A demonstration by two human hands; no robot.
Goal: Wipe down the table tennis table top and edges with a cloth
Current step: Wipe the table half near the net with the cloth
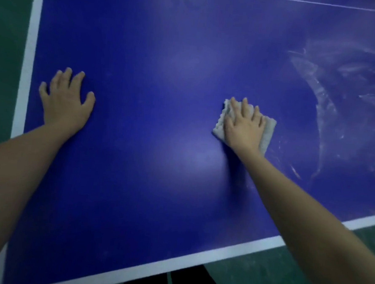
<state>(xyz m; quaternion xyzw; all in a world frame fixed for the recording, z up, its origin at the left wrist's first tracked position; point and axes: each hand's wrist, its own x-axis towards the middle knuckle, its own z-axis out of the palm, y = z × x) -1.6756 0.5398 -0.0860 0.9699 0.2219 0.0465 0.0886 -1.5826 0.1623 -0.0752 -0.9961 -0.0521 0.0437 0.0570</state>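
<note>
The cloth [270,129], a pale grey folded square, lay flat on the blue counter [163,92], right of its middle and well in from every border. The right grip [244,127] pressed down on it with the palm, fingers straight and slightly spread, not curled round it; cloth edges showed past the fingers on the left, the far side and the right. Just right of the cloth, whitish smear marks [325,115] curved in arcs across the surface toward the right border of the view. Left of the cloth ran a wide stretch of bare blue surface, with soft light patches on it. At its far end the left grip [67,103] rested flat on the counter, fingers splayed wide, holding nothing, near the white left edge band [28,66]. The white near edge band [197,255] ran slantwise below both forearms, well apart from the cloth. A thin white line [300,1] crossed the far right corner. Green floor [283,277] lay beyond the left and near edges.
</note>
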